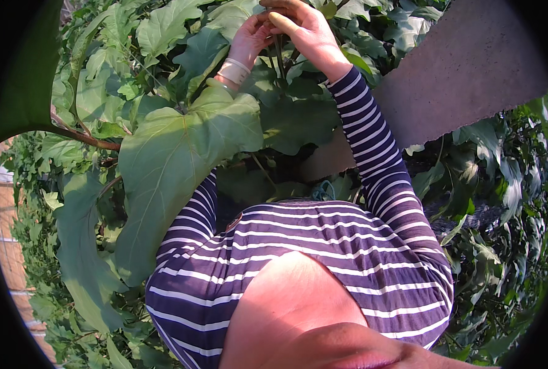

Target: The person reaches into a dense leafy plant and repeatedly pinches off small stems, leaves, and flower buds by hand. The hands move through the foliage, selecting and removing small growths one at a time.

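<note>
My left hand (251,39), with a pale band (233,71) round its wrist, reaches up to the top middle of the view. Beside it is my right hand (308,34), its thumb and fingers bent towards the left fingertips. Both meet at the upper part of a thin plant stem (279,57) among broad lobed leaves, which look like eggplant foliage. Whether the fingertips pinch the stem or only touch it is hidden. A large leaf (163,152) hangs over my left forearm and covers part of it.
A grey, rough-edged strip (458,74) crosses the upper right, passing behind my right sleeve. Dense foliage (499,258) lines the right side. A thick branch (89,139) with a dark leaf (25,78) juts in at left. Blue-green string (323,190) shows near my chest.
</note>
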Available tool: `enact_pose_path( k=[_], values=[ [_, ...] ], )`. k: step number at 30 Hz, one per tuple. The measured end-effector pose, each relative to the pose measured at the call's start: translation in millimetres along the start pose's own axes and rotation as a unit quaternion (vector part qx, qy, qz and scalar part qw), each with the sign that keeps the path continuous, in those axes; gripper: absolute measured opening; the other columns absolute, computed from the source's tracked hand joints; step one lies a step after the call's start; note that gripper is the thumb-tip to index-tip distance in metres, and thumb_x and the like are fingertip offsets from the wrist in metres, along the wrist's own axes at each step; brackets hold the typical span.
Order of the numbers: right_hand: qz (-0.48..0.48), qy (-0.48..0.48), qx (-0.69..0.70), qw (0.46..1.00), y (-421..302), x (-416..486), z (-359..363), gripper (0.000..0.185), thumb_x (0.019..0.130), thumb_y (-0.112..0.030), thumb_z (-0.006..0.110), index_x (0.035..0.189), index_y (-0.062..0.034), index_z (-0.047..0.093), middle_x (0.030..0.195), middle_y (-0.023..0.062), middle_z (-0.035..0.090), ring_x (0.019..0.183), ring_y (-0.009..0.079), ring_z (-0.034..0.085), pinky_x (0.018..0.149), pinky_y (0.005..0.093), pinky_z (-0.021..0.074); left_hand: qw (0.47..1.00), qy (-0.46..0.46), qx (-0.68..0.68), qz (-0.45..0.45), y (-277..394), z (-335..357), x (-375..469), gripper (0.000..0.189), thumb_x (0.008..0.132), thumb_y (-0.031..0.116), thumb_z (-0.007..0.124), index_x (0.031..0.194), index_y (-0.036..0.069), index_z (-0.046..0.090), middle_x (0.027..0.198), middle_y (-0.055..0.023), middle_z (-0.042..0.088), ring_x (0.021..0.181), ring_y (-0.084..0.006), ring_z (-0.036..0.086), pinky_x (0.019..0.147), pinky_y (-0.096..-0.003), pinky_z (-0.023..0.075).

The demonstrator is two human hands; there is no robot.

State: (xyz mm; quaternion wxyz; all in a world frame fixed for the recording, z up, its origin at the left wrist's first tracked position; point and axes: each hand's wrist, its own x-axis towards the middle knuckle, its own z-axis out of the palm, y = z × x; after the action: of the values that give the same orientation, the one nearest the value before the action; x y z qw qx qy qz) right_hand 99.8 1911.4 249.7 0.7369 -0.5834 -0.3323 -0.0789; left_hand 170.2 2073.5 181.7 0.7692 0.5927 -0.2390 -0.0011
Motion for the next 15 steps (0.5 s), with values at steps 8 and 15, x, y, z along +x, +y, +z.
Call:
enact_pose_path(
  k=[8, 15],
  values=[
    [-0.038, 0.068, -0.205, 0.976, -7.0, -4.3, -1.9, 0.018, 0.098, -0.014, 0.058, 0.106, 0.0022, 0.062, 0.088, 0.0101, 0.067, 0.080, 0.0171, 0.065, 0.073, 0.0309, 0.0525, 0.998, 0.053, -0.018, 0.028, 6.4, 1.3, -7.5, 0.029, 0.104, 0.026, 0.051, 0.125, 0.006, 0.057, 0.110, -0.0051, 0.067, 0.100, -0.0158, 0.065, 0.088, -0.0299, 0.0538],
    [-0.091, 0.081, -0.384, 0.915, 1.2, -0.5, -1.8, 0.026, 0.096, -0.022, 0.059, 0.102, 0.0030, 0.066, 0.086, 0.0202, 0.068, 0.076, 0.0302, 0.067, 0.071, 0.0376, 0.0523, 0.994, 0.073, -0.067, 0.033, 16.4, -0.6, -20.4, 0.031, 0.106, 0.025, 0.047, 0.125, 0.002, 0.056, 0.115, -0.0112, 0.068, 0.104, -0.0228, 0.068, 0.094, -0.0358, 0.0548]
  ],
)
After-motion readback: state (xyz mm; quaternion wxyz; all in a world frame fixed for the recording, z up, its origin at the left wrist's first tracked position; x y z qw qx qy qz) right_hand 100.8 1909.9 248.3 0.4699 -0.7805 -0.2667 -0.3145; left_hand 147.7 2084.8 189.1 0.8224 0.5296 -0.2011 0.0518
